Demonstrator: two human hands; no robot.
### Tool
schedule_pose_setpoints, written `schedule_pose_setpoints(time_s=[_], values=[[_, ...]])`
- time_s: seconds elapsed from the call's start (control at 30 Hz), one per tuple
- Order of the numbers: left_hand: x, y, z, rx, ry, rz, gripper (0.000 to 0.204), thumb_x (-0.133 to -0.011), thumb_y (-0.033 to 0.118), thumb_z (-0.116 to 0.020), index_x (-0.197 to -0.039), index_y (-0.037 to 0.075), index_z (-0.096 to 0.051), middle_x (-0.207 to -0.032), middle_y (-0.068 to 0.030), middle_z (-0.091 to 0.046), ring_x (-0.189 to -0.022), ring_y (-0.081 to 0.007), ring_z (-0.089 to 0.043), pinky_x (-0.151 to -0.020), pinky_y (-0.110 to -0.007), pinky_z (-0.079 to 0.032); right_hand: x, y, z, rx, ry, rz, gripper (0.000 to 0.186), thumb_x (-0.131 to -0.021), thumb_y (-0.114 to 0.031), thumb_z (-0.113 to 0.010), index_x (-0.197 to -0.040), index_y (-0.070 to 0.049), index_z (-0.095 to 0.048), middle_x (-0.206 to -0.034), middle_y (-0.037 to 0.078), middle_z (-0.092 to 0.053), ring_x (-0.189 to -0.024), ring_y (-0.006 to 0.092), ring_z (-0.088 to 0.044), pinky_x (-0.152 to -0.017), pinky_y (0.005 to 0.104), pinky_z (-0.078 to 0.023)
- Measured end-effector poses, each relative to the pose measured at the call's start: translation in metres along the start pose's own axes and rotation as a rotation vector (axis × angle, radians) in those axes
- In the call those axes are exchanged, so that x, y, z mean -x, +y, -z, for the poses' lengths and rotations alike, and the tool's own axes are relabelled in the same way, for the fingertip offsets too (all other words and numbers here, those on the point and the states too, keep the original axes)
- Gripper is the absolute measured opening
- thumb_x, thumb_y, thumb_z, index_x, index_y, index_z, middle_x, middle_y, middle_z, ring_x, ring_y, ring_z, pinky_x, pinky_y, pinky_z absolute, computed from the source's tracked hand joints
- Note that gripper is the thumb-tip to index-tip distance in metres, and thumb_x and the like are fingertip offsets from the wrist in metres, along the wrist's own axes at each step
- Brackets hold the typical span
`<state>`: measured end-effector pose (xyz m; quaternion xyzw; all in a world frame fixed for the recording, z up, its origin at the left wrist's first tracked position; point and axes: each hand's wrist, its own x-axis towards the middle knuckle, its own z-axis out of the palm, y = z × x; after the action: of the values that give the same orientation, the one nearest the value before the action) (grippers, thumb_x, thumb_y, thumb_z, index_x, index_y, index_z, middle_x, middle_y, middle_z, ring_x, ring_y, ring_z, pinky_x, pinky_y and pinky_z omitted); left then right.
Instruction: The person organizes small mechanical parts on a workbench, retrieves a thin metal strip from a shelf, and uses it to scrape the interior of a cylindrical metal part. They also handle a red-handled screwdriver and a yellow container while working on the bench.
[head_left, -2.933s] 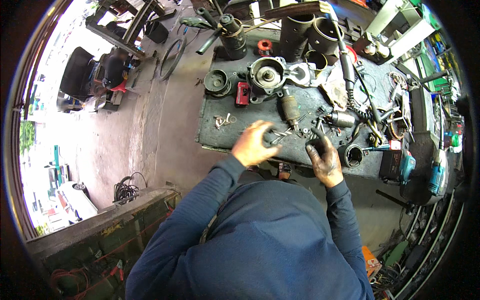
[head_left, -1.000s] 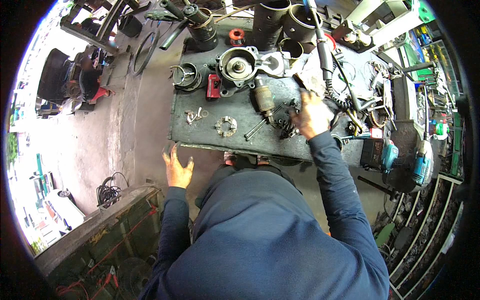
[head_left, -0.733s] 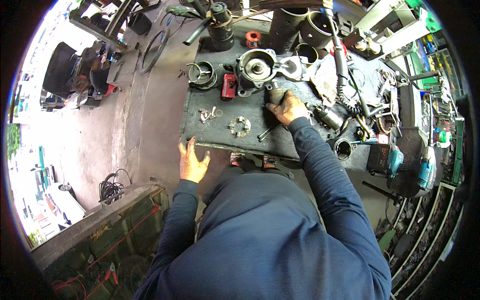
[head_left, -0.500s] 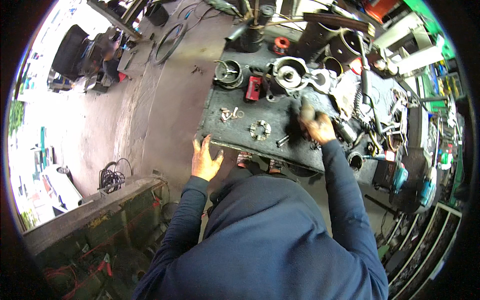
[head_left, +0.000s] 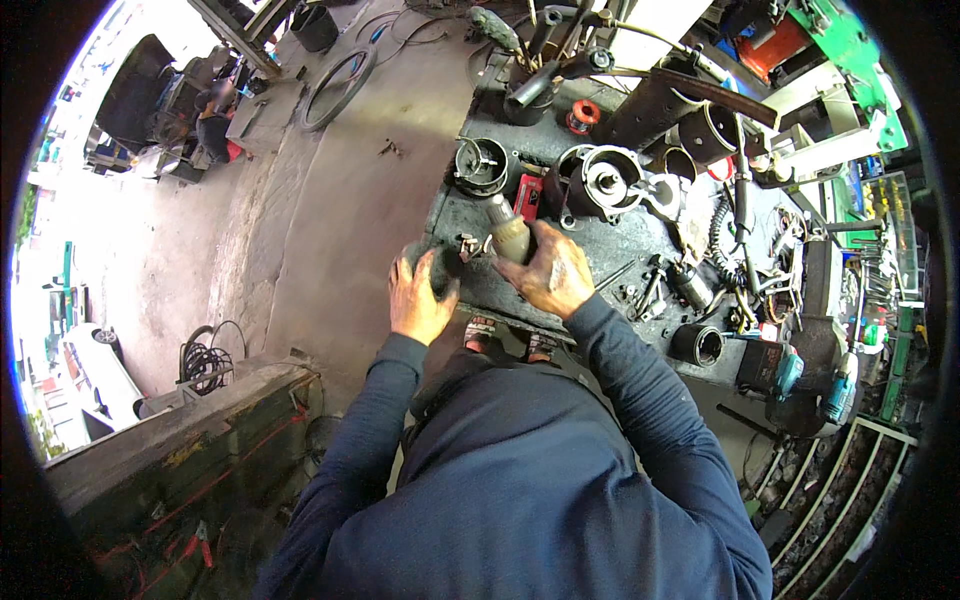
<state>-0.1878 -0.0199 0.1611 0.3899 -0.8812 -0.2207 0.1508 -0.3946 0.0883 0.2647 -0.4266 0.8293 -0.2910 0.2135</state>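
My right hand point(head_left: 550, 270) grips a tan cylindrical part with a metal end point(head_left: 508, 228), holding it tilted over the dark workbench point(head_left: 600, 245). My left hand point(head_left: 422, 295) is open, fingers apart, at the bench's left front corner, just left of that part. Small metal pieces point(head_left: 467, 247) lie behind my hands. Farther back sit a round housing with a hub point(head_left: 605, 182), a smaller ringed housing point(head_left: 480, 167) and a red box point(head_left: 530, 197). The slotted disc seen earlier is hidden.
Upright cylinders point(head_left: 705, 135), a red spool point(head_left: 582, 117), a black ring point(head_left: 697, 343) and a cordless tool point(head_left: 842, 385) crowd the bench. A metal-walled box point(head_left: 200, 420) stands lower left. A coiled cable point(head_left: 208, 360) lies on the floor. Another person point(head_left: 215, 135) is in the upper left.
My right hand has taken hold of the cylindrical part from the bench and lifted it leftward. My left hand has risen from below the edge to beside it.
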Motion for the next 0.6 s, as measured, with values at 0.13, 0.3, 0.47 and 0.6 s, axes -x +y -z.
schedule_pose_setpoints(time_s=[0.13, 0.3, 0.47, 0.6], values=[[-0.035, -0.015, -0.022, 0.040, 0.008, 0.085, 0.077, -0.078, 0.029, -0.084, -0.144, 0.005, -0.051, -0.148, -0.0245, -0.045, -0.138, -0.0440, -0.043, -0.116, -0.054, -0.036, -0.041, -0.028, 0.003, 0.138, 0.017, 0.053, 0.054, -0.079, -0.042, -0.080, -0.101, 0.004, -0.063, -0.090, 0.027, -0.072, -0.088, 0.0442, -0.072, -0.080, 0.0501, -0.057], [-0.038, -0.026, -0.044, 0.045, 0.118, 0.022, 0.067, -0.084, 0.033, -0.074, -0.142, 0.008, -0.052, -0.141, -0.0210, -0.052, -0.132, -0.0404, -0.050, -0.110, -0.051, -0.042, -0.058, -0.013, -0.021, 0.365, -0.096, 0.199, 0.055, -0.080, -0.037, -0.082, -0.110, 0.003, -0.061, -0.105, 0.026, -0.069, -0.100, 0.0445, -0.068, -0.087, 0.0515, -0.055], [-0.033, -0.031, -0.049, 0.130, 0.200, -0.041, 0.062, -0.080, 0.021, -0.071, -0.139, 0.010, -0.052, -0.136, -0.0186, -0.056, -0.127, -0.0404, -0.054, -0.108, -0.050, -0.045, -0.059, -0.006, -0.054, 0.571, -0.176, 0.164, 0.064, -0.076, -0.019, -0.076, -0.133, -0.002, -0.053, -0.120, 0.021, -0.062, -0.109, 0.0395, -0.066, -0.093, 0.0455, -0.055], [-0.035, -0.031, -0.045, 0.193, 0.192, -0.060, 0.062, -0.080, 0.023, -0.071, -0.137, 0.008, -0.052, -0.135, -0.0193, -0.057, -0.127, -0.0405, -0.054, -0.107, -0.050, -0.046, -0.065, 0.008, -0.073, 0.543, -0.077, 0.229, 0.063, -0.076, -0.020, -0.077, -0.132, -0.002, -0.054, -0.123, 0.021, -0.063, -0.110, 0.0390, -0.065, -0.093, 0.0458, -0.055]])
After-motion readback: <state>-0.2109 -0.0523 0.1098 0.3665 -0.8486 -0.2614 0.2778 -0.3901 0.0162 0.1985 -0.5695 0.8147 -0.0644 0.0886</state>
